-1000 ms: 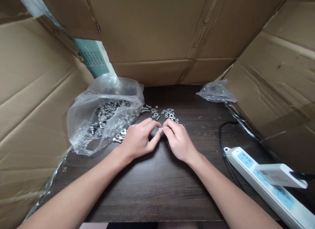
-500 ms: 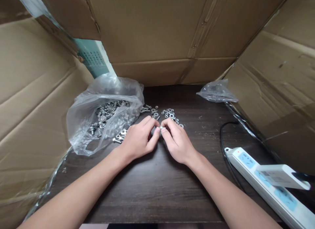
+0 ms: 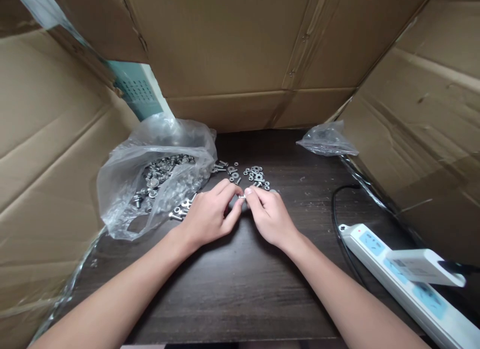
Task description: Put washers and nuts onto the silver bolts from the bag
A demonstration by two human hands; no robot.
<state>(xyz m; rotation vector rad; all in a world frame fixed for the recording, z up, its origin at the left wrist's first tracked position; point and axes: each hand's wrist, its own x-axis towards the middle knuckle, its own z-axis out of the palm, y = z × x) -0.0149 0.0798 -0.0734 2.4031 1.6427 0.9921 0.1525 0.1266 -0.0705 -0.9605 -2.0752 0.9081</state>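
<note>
Cardboard walls (image 3: 232,49) bounded the dark surface (image 3: 225,279) at back and sides, its near edge well apart from the hands, while a power strip (image 3: 371,245) limited sideways room on the right. The large bag (image 3: 112,189), left, held many bolts, some apparently with washers on; bolts (image 3: 176,216), nuts (image 3: 267,185) and washers (image 3: 257,169) lay loose beyond the hands, apparently unjoined. Left hand (image 3: 212,211) and right hand (image 3: 272,214) both pinched a metal part (image 3: 243,197) between their fingertips, too small to tell whether joined.
</note>
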